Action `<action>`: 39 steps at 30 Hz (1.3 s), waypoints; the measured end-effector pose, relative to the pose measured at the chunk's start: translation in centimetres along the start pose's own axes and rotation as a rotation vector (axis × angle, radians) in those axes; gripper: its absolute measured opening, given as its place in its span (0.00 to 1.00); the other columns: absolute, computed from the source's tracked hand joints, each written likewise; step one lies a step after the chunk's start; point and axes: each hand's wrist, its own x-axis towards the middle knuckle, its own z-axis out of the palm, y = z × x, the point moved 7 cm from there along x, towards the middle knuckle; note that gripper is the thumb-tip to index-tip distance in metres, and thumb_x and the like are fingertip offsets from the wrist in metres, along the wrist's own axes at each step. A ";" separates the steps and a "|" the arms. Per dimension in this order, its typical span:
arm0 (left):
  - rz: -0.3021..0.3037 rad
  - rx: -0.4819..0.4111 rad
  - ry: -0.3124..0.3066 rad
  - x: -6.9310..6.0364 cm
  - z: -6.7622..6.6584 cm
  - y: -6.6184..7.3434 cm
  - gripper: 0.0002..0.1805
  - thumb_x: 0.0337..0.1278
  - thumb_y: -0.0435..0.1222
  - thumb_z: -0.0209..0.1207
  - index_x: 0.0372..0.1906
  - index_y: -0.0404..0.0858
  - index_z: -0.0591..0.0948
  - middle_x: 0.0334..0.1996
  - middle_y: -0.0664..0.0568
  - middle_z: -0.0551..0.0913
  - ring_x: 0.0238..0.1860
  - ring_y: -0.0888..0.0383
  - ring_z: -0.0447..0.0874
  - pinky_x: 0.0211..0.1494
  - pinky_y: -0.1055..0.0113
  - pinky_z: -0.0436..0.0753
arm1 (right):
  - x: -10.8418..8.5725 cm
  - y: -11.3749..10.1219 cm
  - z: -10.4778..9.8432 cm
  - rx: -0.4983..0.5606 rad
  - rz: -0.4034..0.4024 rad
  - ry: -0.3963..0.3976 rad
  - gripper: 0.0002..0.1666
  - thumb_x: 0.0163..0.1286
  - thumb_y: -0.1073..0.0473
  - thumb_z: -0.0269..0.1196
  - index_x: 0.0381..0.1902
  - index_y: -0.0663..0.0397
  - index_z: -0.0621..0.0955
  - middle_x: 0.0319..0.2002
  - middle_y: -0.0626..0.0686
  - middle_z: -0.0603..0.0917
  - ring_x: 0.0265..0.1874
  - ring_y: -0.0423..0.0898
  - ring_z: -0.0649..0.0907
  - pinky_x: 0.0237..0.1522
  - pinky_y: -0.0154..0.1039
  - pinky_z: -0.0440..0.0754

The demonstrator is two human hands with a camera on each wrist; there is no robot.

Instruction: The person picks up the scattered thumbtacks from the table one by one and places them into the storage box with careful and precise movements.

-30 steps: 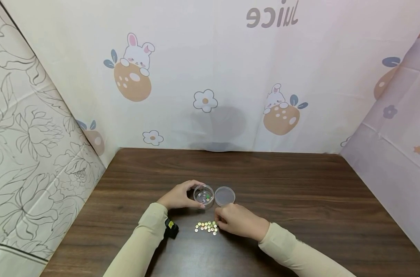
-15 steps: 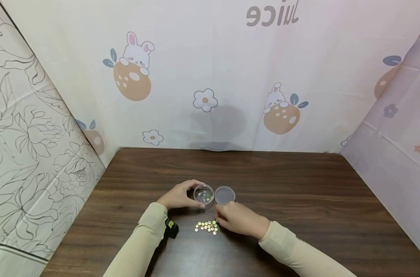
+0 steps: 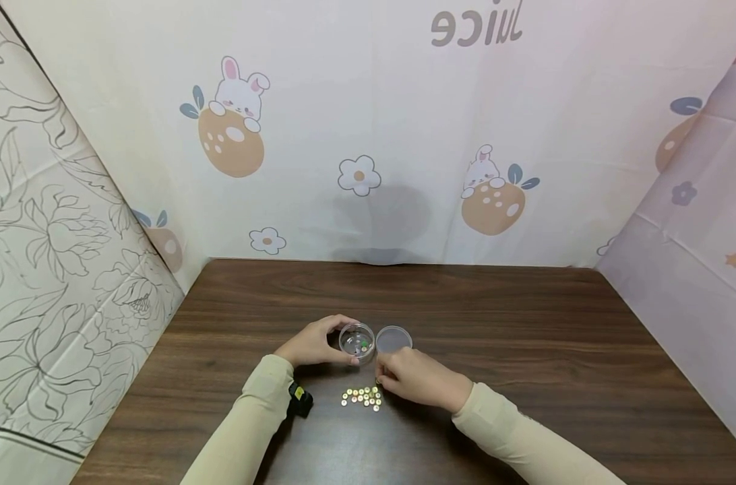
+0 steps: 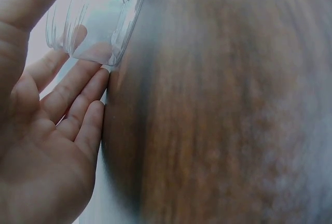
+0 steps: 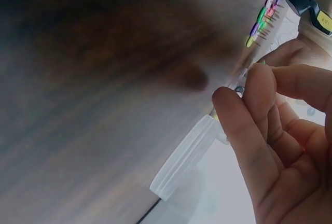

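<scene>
In the head view the left hand grips a clear round jar, thumb at its near side and forefinger at the far side; small dark and green bits lie inside. The left wrist view shows that hand around the jar, its lower fingers extended. Just behind the gold-coloured small discs, the right hand pinches one small disc. From the right wrist, that hand's thumb and forefinger meet, with a green speck between them.
A round translucent lid lies right of the jar, just behind the right hand. A black device with a yellow label is strapped at the left wrist. The wooden table meets patterned curtains at its back and sides.
The right hand has moved slightly away from the discs, toward the lid and jar, with one disc at its fingertips. The left hand and the jar have stayed in place.
</scene>
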 end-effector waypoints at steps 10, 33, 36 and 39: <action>0.006 -0.010 0.000 0.0 0.1 0.1 0.38 0.46 0.47 0.78 0.64 0.49 0.76 0.54 0.56 0.80 0.54 0.57 0.78 0.59 0.56 0.76 | 0.8 0.6 -1.0 0.025 0.034 0.046 0.07 0.69 0.65 0.64 0.32 0.48 0.79 0.23 0.37 0.75 0.19 0.30 0.70 0.23 0.29 0.72; -0.020 -0.020 -0.008 -0.1 0.1 -0.1 0.38 0.46 0.49 0.78 0.65 0.51 0.75 0.55 0.58 0.79 0.51 0.61 0.77 0.57 0.59 0.75 | 2.9 1.2 -1.6 0.025 0.074 0.154 0.04 0.68 0.68 0.60 0.37 0.54 0.80 0.23 0.42 0.80 0.17 0.31 0.72 0.23 0.31 0.75; -0.023 -0.024 -0.011 -0.1 0.1 -0.1 0.38 0.46 0.49 0.77 0.65 0.51 0.75 0.54 0.58 0.79 0.51 0.62 0.77 0.57 0.59 0.75 | 3.1 1.3 -1.6 0.019 0.073 0.163 0.05 0.68 0.68 0.60 0.37 0.53 0.80 0.23 0.41 0.79 0.17 0.31 0.71 0.22 0.31 0.74; -0.018 -0.023 -0.010 -0.1 0.1 0.0 0.38 0.46 0.49 0.78 0.65 0.50 0.75 0.54 0.58 0.79 0.50 0.61 0.78 0.57 0.59 0.75 | 3.3 1.3 -1.6 0.007 0.067 0.178 0.05 0.68 0.68 0.61 0.37 0.52 0.81 0.22 0.40 0.77 0.17 0.31 0.71 0.21 0.30 0.73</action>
